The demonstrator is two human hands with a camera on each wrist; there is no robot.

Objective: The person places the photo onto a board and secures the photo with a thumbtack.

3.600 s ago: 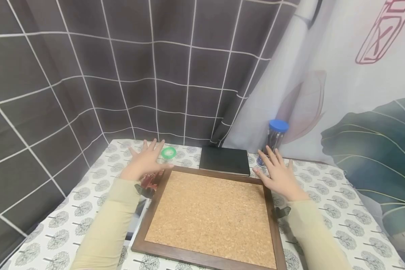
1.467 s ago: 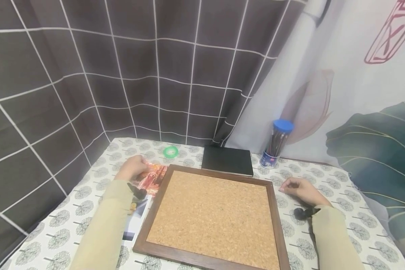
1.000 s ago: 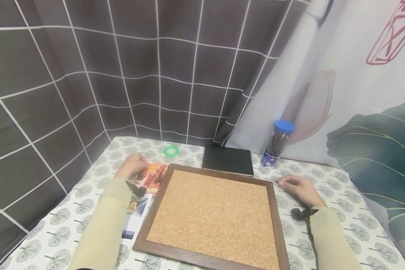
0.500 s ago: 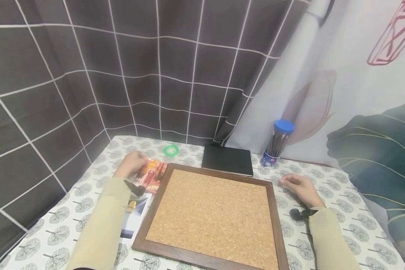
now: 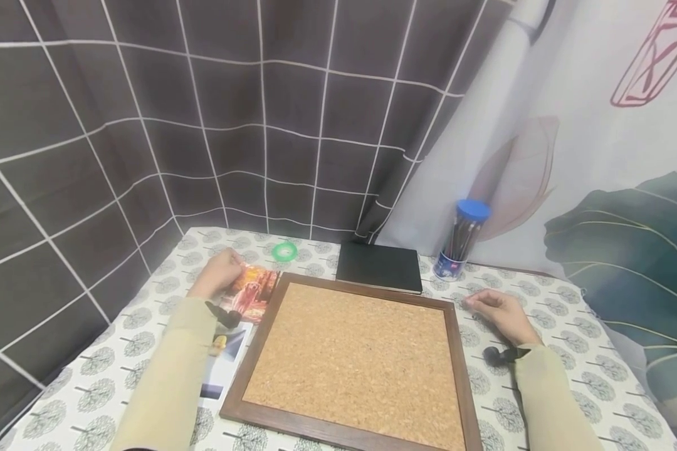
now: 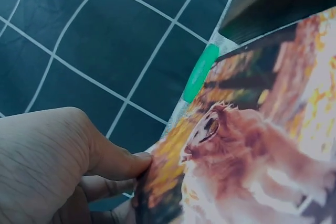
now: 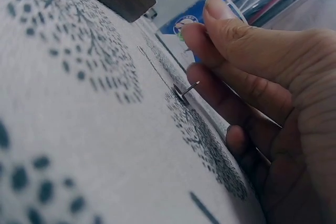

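My left hand [image 5: 217, 274] pinches a glossy photo [image 5: 254, 293] of a dog among orange autumn colours at its far left corner. The left wrist view shows the left thumb [image 6: 137, 164] on the photo's face and the fingers behind it. Right of the board, my right hand [image 5: 501, 311] hovers close over the tablecloth with fingers loosely bent, thumb and index finger near each other. I see nothing between those fingertips. In the right wrist view a thumbtack [image 7: 184, 93], point up, lies on the cloth beside the bent fingers.
A wood-framed cork board [image 5: 361, 363] lies in front. A second picture [image 5: 225, 363] lies along its left side, partly under the left sleeve. Behind are a green tape roll [image 5: 284, 243], a black notebook [image 5: 378, 268] and a blue-lidded jar [image 5: 457, 241] of slim sticks.
Both hands were spread open above the board's far corners. The left came down and took the photo's corner, which has since shifted slightly away. The right dropped to the table beside the frame.
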